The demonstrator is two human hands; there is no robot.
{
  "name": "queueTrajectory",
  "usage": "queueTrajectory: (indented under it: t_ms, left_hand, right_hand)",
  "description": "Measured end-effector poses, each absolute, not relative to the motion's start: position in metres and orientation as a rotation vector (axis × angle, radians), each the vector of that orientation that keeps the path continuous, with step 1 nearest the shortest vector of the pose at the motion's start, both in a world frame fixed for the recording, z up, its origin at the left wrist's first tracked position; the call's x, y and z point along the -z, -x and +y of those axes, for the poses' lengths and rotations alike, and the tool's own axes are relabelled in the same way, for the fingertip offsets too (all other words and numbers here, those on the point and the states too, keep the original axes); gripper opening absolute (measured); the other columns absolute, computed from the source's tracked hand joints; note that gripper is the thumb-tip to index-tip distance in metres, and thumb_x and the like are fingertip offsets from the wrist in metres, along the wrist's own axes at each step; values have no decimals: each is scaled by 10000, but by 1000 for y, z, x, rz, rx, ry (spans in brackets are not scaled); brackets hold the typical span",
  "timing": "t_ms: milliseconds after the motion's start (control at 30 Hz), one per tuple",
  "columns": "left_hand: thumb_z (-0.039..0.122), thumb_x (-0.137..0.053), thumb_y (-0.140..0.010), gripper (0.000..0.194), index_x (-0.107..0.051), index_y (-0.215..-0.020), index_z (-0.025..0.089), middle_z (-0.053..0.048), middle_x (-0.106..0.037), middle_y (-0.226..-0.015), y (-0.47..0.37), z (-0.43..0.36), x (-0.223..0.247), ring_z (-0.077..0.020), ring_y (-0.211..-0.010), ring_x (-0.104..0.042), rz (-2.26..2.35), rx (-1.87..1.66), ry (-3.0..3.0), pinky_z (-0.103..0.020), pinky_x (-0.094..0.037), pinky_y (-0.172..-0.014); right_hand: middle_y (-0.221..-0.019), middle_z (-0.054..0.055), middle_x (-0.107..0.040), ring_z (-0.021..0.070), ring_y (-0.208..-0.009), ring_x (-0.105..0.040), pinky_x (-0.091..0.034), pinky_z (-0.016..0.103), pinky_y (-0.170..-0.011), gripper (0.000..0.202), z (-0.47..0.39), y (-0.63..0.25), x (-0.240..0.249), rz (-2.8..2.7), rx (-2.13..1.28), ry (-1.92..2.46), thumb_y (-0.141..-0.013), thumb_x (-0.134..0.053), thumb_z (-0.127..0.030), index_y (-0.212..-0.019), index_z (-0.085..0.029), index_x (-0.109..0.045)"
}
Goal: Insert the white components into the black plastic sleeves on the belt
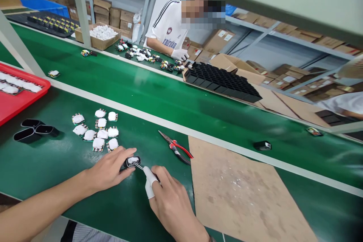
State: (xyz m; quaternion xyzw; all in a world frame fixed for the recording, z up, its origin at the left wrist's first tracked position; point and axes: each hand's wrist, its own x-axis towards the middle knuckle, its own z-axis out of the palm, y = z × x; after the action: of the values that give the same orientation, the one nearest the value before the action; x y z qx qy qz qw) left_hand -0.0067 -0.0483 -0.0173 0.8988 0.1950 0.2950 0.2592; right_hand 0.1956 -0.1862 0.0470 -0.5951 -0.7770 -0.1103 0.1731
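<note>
Near the front of the green table, my left hand (112,168) grips a black oval casing (132,161) between thumb and fingers. White material shows inside its open end. My right hand (167,193), with white covers on two fingertips, pinches metal tweezers (138,165) whose tips reach the casing's opening. Just beyond my left hand lie several small circuit boards topped with white (102,133). To their left are three black casings (47,130). Pliers with red and black handles (176,146) rest to the right of the boards.
A brown cardboard sheet (241,189) lies at the right. The red tray (25,100) is at the left edge. Across the green belt (153,83), a person (167,26) with a gloved hand works beside black casings in rows (224,81). A sleeve shows far right.
</note>
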Motion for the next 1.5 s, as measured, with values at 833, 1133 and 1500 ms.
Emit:
queueTrajectory:
  t_ms: [833,1133,1500]
  left_hand:
    - [468,-767,-919,315,-657,-865,178,-18,-708,-760,-4,-16,-32,-146,-650,-681,770,-758,-1212,-283,-607,-617]
    - [299,-794,-873,263,-708,-1094,186,-87,-760,-1103,-43,128,-54,-245,-1002,-727,1122,-876,-2182,-419,-584,-978]
    - [428,-784,-877,254,-715,-897,184,-103,-792,-1104,3,138,-75,-240,-995,-758,1355,-962,-2225,-341,-612,-884]
  right_hand:
    - [-1179,143,-653,286,-1063,-618,-553,450,-925,356,-148,-261,9,-2063,436,1849,-918,-503,-16,-1226,-118,-647]
    - [-1090,114,-664,258,-956,-664,-610,407,-868,412,-152,-275,29,-2000,591,1755,-786,-443,72,-1048,-167,-654]
    - [-1155,130,-684,284,-1019,-669,-613,423,-877,461,-157,-281,29,-1989,681,1653,-735,-431,59,-1068,-179,-643]
